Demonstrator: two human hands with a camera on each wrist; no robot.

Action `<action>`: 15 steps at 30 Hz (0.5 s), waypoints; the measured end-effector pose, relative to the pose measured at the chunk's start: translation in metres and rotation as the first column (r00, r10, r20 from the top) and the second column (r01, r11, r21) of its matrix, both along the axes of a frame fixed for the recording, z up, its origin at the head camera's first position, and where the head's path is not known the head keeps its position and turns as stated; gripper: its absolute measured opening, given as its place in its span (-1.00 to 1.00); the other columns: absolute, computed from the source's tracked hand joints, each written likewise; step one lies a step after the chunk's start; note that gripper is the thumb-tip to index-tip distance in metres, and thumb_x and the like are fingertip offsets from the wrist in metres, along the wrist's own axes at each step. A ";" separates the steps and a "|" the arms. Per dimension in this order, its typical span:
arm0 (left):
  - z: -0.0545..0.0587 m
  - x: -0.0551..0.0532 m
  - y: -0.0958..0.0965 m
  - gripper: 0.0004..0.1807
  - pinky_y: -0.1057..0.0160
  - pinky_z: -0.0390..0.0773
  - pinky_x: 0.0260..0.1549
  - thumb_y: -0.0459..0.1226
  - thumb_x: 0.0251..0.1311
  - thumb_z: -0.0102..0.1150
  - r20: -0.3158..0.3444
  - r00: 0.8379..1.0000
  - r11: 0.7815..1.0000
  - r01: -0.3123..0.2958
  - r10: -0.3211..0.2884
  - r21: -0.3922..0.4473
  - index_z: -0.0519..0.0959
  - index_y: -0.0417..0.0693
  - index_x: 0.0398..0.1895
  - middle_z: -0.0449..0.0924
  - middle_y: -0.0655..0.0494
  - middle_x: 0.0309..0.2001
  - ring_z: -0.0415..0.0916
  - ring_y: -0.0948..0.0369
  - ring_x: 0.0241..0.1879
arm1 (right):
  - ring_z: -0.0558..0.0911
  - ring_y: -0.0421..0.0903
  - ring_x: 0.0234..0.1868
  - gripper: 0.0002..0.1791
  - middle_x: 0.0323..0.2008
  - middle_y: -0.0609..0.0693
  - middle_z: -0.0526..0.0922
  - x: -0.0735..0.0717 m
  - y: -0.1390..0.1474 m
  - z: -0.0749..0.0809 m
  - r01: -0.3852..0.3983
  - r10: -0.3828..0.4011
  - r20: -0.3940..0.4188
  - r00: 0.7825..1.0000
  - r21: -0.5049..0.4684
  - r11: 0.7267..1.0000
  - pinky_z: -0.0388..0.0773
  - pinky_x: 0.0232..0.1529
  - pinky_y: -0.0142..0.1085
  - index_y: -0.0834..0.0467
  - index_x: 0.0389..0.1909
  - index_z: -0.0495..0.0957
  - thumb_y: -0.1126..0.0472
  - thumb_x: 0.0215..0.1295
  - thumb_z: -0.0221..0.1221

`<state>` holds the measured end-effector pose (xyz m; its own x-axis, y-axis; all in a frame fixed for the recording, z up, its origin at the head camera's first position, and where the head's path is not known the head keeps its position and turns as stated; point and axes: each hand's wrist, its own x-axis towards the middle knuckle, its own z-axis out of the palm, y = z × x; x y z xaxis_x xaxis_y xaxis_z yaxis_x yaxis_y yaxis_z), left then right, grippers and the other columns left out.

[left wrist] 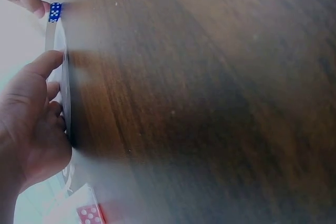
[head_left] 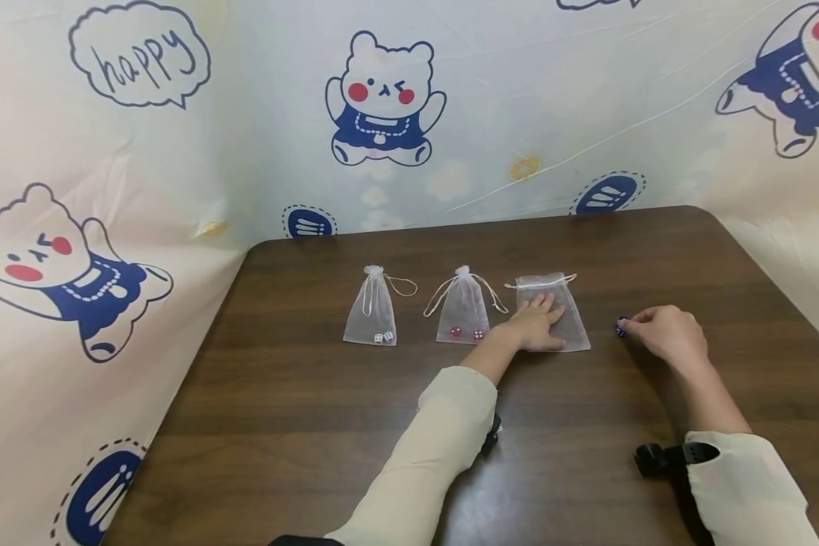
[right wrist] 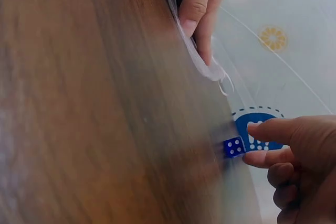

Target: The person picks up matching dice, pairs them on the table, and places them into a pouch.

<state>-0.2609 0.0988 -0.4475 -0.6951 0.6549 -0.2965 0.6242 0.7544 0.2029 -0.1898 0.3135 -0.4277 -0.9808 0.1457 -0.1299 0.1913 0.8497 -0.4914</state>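
My left hand [head_left: 538,324] lies spread across a sheer white drawstring bag [head_left: 571,331], which is flat on the table. In the left wrist view its thumb and fingers rest along the bag's thin edge. To the right, my right hand [head_left: 672,334] reaches down to small blue dice [head_left: 620,331] with white pips. The right wrist view has one blue die [right wrist: 233,147] just beyond the parted thumb and index finger; the other fingers are curled in. No die shows inside the bag under my left hand, though that hand covers part of it.
Left of my left hand lies a gathered bag [head_left: 465,303] holding red dice [head_left: 456,331]. Farther left is another gathered bag [head_left: 374,307] with white dice [head_left: 384,337]. A printed cloth [head_left: 491,98] hangs behind the brown table [head_left: 280,425].
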 end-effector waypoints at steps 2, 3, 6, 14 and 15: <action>0.000 0.000 0.001 -0.24 0.25 -0.24 0.31 0.10 0.23 -0.06 0.006 1.000 1.000 -0.003 0.003 0.004 -0.01 0.11 0.44 -0.27 0.07 0.45 -0.36 0.20 0.41 | 0.51 0.19 -0.33 -0.47 -0.32 0.24 0.61 0.000 -0.001 0.001 0.014 -0.014 0.003 1.000 0.009 1.000 0.37 -0.51 -0.10 0.30 -0.26 0.62 -0.14 0.16 0.15; 0.000 0.000 0.001 -0.24 0.25 -0.24 0.31 0.10 0.23 -0.06 0.006 1.000 1.000 -0.004 0.004 0.007 0.00 0.11 0.44 -0.27 0.07 0.45 -0.36 0.20 0.41 | 0.51 0.17 -0.35 -0.49 -0.36 0.22 0.61 0.000 -0.002 0.001 0.018 -0.018 0.005 1.000 0.013 1.000 0.36 -0.52 -0.11 0.29 -0.29 0.63 -0.13 0.15 0.16; 0.001 0.001 0.001 -0.24 0.25 -0.24 0.31 0.10 0.23 -0.06 0.007 1.000 1.000 -0.007 0.007 0.008 0.00 0.11 0.44 -0.26 0.08 0.45 -0.36 0.20 0.41 | 0.49 0.14 -0.38 -0.54 -0.42 0.15 0.59 0.001 -0.003 0.002 0.028 -0.028 0.020 0.999 0.017 0.999 0.35 -0.53 -0.13 0.27 -0.35 0.63 -0.11 0.13 0.18; -0.001 0.000 0.001 -0.24 0.24 -0.24 0.31 0.09 0.23 -0.05 0.012 1.000 1.000 -0.017 0.017 0.015 0.00 0.11 0.44 -0.27 0.09 0.45 -0.36 0.21 0.41 | 0.50 0.09 -0.43 -0.60 -0.46 0.12 0.59 0.002 -0.005 0.000 0.039 -0.040 0.022 0.999 0.015 0.999 0.37 -0.60 -0.19 0.25 -0.39 0.64 -0.06 0.12 0.19; -0.001 0.000 0.001 -0.24 0.25 -0.25 0.31 0.09 0.23 -0.04 0.013 1.000 1.000 -0.019 0.019 0.015 0.00 0.12 0.44 -0.27 0.10 0.45 -0.37 0.21 0.41 | 0.50 0.10 -0.43 -0.61 -0.47 0.12 0.60 0.002 -0.005 0.000 0.040 -0.040 0.010 0.999 0.016 0.999 0.36 -0.61 -0.20 0.25 -0.39 0.64 -0.05 0.11 0.19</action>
